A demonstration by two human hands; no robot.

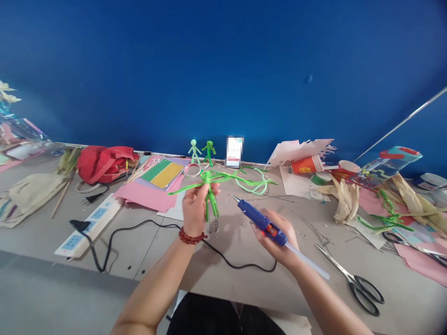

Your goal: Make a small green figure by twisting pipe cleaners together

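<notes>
My left hand (195, 209) is closed around a bright green pipe-cleaner figure (206, 178), pinching its body below the round head. Long green strands stretch out to both sides of it, and its legs hang below my fingers. In my right hand (279, 239) lies a blue hot glue gun (260, 220), its metal nozzle pointing up and left toward the figure, apart from it. A clear glue stick (307, 260) sticks out of its rear end. Against the wall stand a pale green figure (194, 151) and a darker green figure (209, 152).
A power strip (91, 223) lies at left, its black cord (146, 222) curving across the table. Scissors (352, 279) rest at right. Pink paper (146, 195), a red bag (101, 164), a phone (233, 152), tape rolls, paper cups (307, 164) and corn husks (345, 200) surround the work area.
</notes>
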